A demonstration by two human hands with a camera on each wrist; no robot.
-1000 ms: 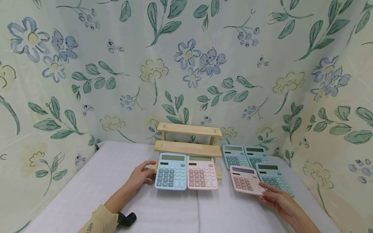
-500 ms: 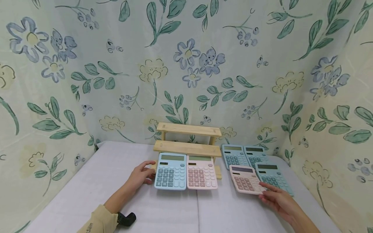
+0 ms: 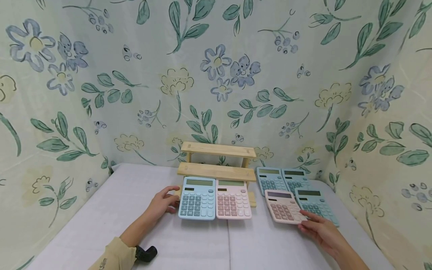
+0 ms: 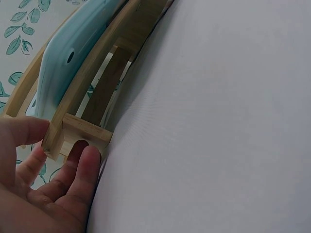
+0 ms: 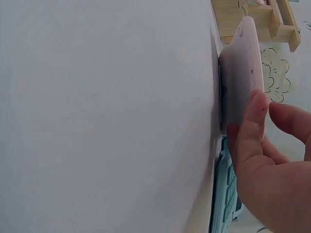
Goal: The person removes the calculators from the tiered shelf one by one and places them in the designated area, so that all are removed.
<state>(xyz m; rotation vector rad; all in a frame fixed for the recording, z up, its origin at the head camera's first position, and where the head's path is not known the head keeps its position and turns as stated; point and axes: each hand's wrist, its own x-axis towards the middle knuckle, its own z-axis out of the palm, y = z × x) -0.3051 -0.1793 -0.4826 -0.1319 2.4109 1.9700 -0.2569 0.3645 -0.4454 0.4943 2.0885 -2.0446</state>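
Note:
In the head view a small wooden step shelf (image 3: 217, 171) stands at the table's back, with a blue calculator (image 3: 197, 198) and a pink calculator (image 3: 233, 198) side by side on its lowest front step. My left hand (image 3: 163, 203) grips the shelf's left end; in the left wrist view the thumb (image 4: 34, 131) lies on the board and fingers curl beneath. At the right, my right hand (image 3: 322, 233) pinches the lower right corner of a second pink calculator (image 3: 285, 209). Seen from the right wrist, that pink calculator (image 5: 240, 77) is tilted, its underside partly visible.
Several blue calculators lie at the right: two behind, and a teal-blue one (image 3: 317, 205) right beside the held pink calculator. The shelf's upper boards (image 3: 219, 150) carry nothing. A floral curtain (image 3: 216, 75) hangs behind the white-covered table (image 3: 141, 176).
The pink calculator in my right hand has risen slightly and shifted a little left. My left hand stays on the shelf, and the calculators on it have not moved.

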